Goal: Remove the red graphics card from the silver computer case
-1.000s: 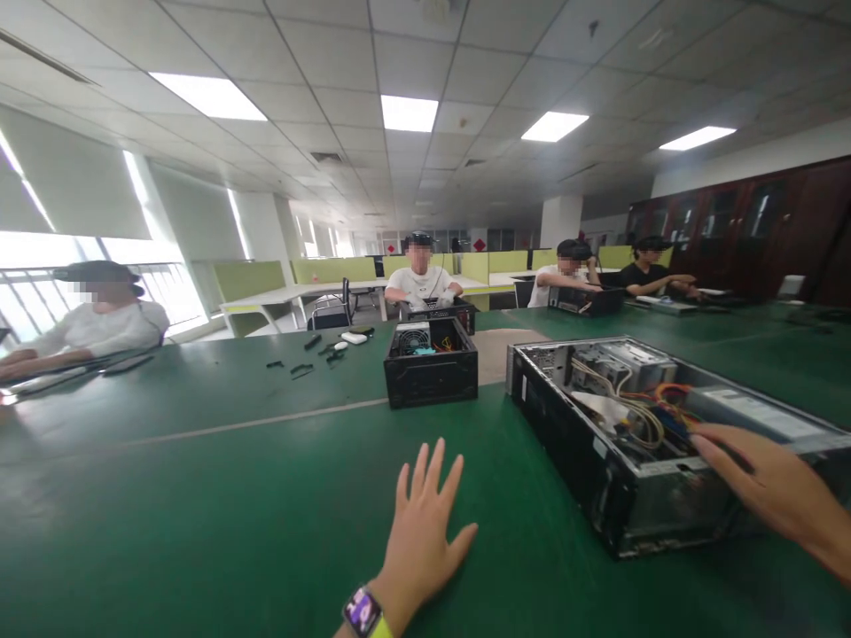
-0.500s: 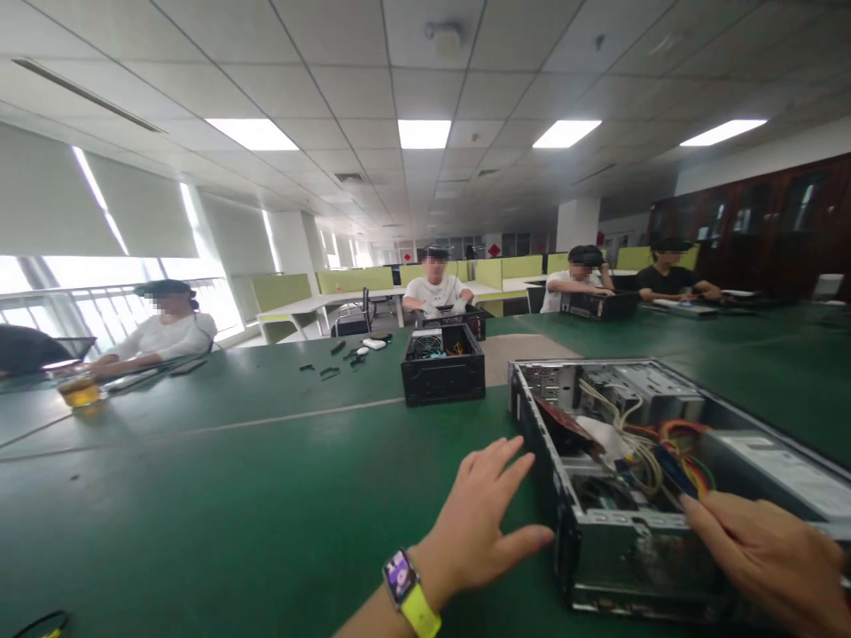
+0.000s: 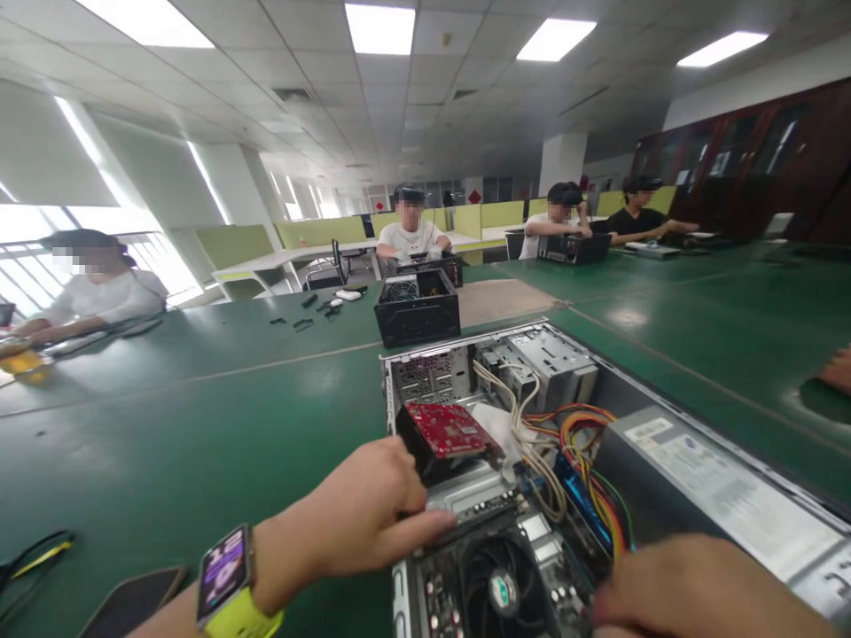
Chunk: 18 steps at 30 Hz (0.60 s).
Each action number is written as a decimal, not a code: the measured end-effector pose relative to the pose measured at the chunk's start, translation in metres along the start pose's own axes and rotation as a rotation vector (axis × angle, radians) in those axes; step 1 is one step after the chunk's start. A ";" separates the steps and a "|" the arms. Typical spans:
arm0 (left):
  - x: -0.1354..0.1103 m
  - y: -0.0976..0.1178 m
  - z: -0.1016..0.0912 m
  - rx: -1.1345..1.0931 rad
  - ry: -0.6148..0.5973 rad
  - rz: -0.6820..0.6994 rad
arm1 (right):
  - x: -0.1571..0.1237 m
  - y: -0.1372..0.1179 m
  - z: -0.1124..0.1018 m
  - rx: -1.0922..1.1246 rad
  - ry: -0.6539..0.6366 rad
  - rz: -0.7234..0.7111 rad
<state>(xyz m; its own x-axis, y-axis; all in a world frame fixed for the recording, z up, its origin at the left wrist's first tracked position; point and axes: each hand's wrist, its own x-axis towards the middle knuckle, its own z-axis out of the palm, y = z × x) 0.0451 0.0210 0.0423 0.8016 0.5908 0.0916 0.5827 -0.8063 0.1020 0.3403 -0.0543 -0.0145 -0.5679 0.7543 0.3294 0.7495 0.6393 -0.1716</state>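
At the lower left of the frame lie a dark phone (image 3: 129, 602) and a black and yellow strap (image 3: 36, 558) on the green table (image 3: 166, 425). Next comes the left hand (image 3: 363, 514), wearing a yellow watch (image 3: 230, 580). Its fingers are closed around the near left edge of the open computer case (image 3: 532, 461), just beside a red card (image 3: 448, 430). In the lower middle sits a round fan (image 3: 502, 589), with colored wires (image 3: 591, 470) beside it. At the lower right, the right hand (image 3: 705, 589) rests on the case, blurry, so I cannot tell its grip.
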 end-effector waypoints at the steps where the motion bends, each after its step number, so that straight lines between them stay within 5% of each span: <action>1: 0.005 0.004 -0.002 0.056 -0.051 -0.033 | 0.024 0.000 -0.004 0.009 -0.116 -0.028; 5: 0.043 0.034 0.003 0.223 -0.341 -0.197 | 0.118 0.002 0.011 -0.276 -0.572 -0.166; 9: 0.079 0.052 0.035 0.188 -0.579 -0.343 | 0.148 0.012 0.049 -0.423 -0.891 -0.259; 13: 0.094 0.046 0.062 0.131 -0.663 -0.467 | 0.137 0.025 0.060 -0.354 -0.777 -0.330; 18: 0.094 0.036 0.071 0.183 -0.503 -0.497 | 0.134 0.032 0.063 -0.355 -0.706 -0.234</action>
<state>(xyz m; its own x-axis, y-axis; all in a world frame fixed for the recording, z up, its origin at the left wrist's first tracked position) 0.1508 0.0452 -0.0158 0.3761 0.8393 -0.3926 0.8714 -0.4644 -0.1582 0.2669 0.0761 -0.0343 -0.7140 0.5997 -0.3613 0.5810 0.7955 0.1722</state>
